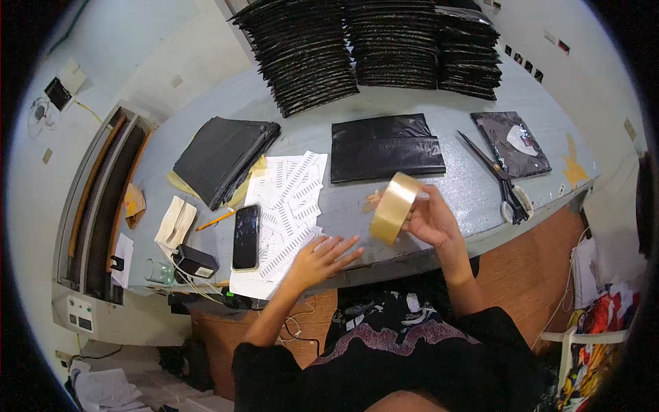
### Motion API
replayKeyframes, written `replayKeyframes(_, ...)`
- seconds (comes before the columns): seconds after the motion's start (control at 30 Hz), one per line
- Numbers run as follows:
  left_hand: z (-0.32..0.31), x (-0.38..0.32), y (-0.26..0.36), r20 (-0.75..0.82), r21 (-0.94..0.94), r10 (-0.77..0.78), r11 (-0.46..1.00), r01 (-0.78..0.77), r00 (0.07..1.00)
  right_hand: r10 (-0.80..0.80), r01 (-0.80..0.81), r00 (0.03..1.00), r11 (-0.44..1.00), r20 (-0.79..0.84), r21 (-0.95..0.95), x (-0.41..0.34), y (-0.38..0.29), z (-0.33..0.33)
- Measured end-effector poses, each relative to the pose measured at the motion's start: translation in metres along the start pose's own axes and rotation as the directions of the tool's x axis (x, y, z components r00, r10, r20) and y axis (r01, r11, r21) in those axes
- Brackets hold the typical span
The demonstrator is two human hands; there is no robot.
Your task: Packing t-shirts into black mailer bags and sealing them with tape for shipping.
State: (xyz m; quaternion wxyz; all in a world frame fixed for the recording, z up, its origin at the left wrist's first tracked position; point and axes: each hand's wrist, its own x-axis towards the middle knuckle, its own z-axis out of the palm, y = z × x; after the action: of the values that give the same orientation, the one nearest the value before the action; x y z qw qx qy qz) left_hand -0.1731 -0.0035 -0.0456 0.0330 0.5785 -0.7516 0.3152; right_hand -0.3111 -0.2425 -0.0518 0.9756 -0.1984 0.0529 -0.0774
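My right hand (433, 219) grips a wide roll of tan packing tape (394, 208) above the table's front edge. Fingers spread and holding nothing, my left hand (325, 257) is over the edge of printed paper sheets and strips (288, 221). Beyond the tape lies a folded black plastic mailer bag (386, 149). A pair of black-handled scissors (497, 172) rests beside a flat plastic-wrapped dark packet (515, 147) at the right. Left of the papers are a smartphone (246, 237) and a yellow pencil (215, 220).
Tall stacks of black packages (309, 56) stand at the back of the table. A pile of flat black bags (221, 154) lies at the left. Near the left edge are a black power adapter (195, 261) with cables, a glass (159, 272) and a folded cream item (176, 220).
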Motion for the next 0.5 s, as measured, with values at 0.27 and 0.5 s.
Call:
replayKeyframes(0.27, 0.016, 0.072, 0.09, 0.37, -0.909, -0.746, -0.165, 0.384, 0.553, -0.315, 0.425, 0.904, 0.746, -0.289, 0.512, -0.018, 0.038, 0.028)
replayKeyframes(0.5, 0.023, 0.115, 0.038, 0.77, -0.403, -0.458, -0.889, -0.218, 0.445, -0.117, 0.179, 0.981, 0.847, -0.152, 0.501, -0.04, 0.068, 0.039)
